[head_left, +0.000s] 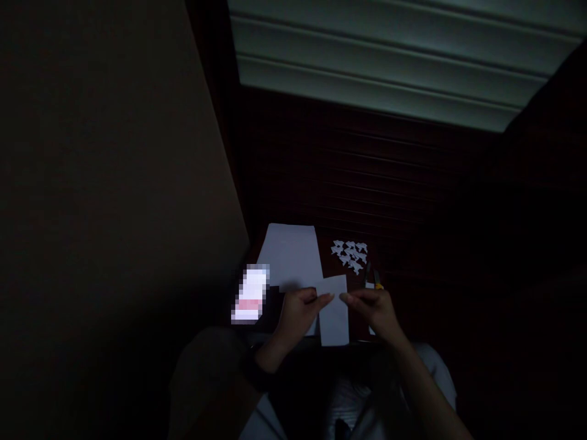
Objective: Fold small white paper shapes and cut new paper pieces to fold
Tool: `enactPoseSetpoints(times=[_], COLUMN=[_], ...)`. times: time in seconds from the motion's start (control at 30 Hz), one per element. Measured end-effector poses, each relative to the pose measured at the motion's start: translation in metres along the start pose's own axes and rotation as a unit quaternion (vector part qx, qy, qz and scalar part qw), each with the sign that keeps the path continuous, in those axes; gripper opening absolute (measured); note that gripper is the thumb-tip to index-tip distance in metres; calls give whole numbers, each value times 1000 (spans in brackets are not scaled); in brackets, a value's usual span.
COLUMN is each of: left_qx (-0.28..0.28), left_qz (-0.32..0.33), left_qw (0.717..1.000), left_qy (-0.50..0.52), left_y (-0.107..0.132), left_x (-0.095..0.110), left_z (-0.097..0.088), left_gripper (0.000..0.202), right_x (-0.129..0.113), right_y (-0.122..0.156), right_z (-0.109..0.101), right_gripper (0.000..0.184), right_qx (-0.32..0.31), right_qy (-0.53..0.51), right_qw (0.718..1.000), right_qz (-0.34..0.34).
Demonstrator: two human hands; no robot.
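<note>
A small white rectangle of paper (pixel 334 327) is held upright at the front of a dark table. My left hand (pixel 299 313) pinches it from the left, the thumb lying across its upper part. From the right, my right hand (pixel 375 310) pinches the same paper, with thumb and fingertip at its upper right side. The two sets of fingertips are close together. Behind my left hand lies a larger white sheet or stack of paper (pixel 293 252). Several small folded white paper pieces (pixel 351 253) sit in a cluster beyond my right hand.
Left of my left hand is a bright, pixelated phone-like screen (pixel 251 294). A dark tool with a yellow part (pixel 377 285), perhaps scissors or a cutter, lies behind my right hand. A wall (pixel 114 153) stands close on the left. The room is very dark.
</note>
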State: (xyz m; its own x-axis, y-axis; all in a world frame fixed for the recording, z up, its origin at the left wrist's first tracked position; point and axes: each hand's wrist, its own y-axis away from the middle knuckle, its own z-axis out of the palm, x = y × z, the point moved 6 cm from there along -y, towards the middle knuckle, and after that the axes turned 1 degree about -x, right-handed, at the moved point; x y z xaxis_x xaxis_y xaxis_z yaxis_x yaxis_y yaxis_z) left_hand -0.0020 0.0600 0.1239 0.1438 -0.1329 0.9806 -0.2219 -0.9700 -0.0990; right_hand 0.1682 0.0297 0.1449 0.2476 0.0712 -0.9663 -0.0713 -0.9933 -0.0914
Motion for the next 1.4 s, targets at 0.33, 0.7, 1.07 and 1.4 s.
enactPoseSetpoints(times=[0.33,0.7,1.07,1.4], left_qx=[-58,-87,-97,-146], left_qz=[-127,-132,-160,-160], left_qw=[983,984,974,974], left_qy=[122,80,126,62], left_y=[0,-5,-2,0], left_x=[-17,-20,-25,-17], left_z=[11,11,13,14], left_gripper=[45,40,50,33], right_x=[45,72,74,98], right_y=[-5,-3,-3,5], right_z=[9,13,13,15], right_gripper=[22,21,24,18], right_qx=[-4,-39,-37,-72], right_qy=[-148,-279,-270,-340], right_qw=[985,938,940,889], right_qz=[90,202,207,299])
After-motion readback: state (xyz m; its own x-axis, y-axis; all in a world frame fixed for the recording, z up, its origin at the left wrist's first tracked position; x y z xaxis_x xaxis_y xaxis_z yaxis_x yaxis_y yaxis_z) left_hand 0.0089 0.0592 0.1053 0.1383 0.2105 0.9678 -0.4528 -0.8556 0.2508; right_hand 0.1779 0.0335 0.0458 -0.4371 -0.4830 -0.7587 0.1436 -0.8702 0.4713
